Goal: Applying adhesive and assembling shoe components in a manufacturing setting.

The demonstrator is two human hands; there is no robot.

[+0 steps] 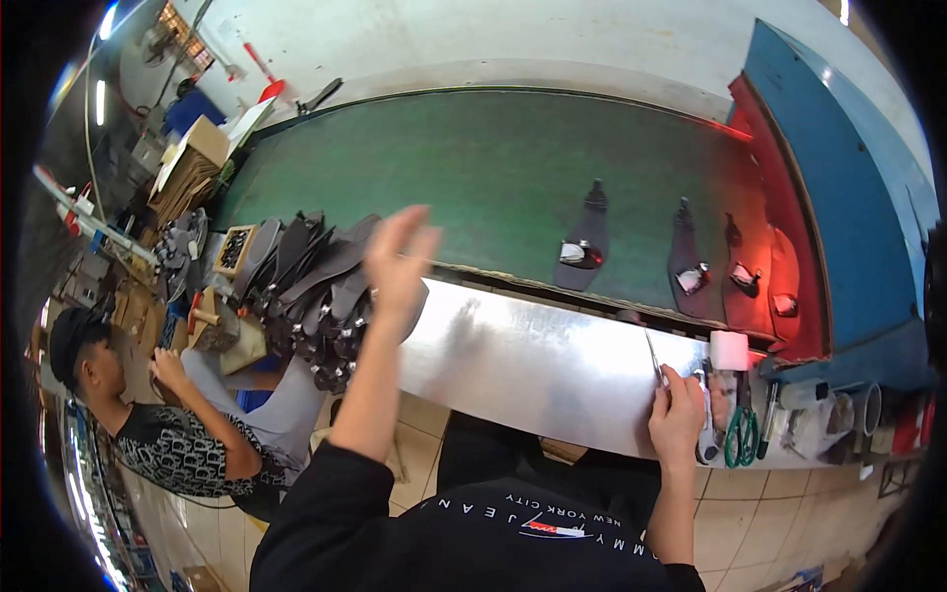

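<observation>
My left hand [398, 261] is raised beside a pile of dark grey sandal soles and straps [326, 281]. Its fingers are blurred but look stretched out and apart, with nothing seen in them. Over the right part of the shiny metal table [523, 340], my right hand [677, 407] is closed on a thin, pointed metal tool [654, 357]. The tool's tip points away from me; its exact kind cannot be made out. Beyond the table, a dark sandal piece [589, 222] with a pale patch and a shiny buckle lies on the green conveyor belt [444, 163].
Several more sandal pieces [686, 247] lie toward the red-lit opening of a blue machine [829, 187]. Right of my right hand are green-handled scissors [742, 434], a white block [729, 350] and a clear cup [868, 407]. A seated co-worker [187, 434] is at the left.
</observation>
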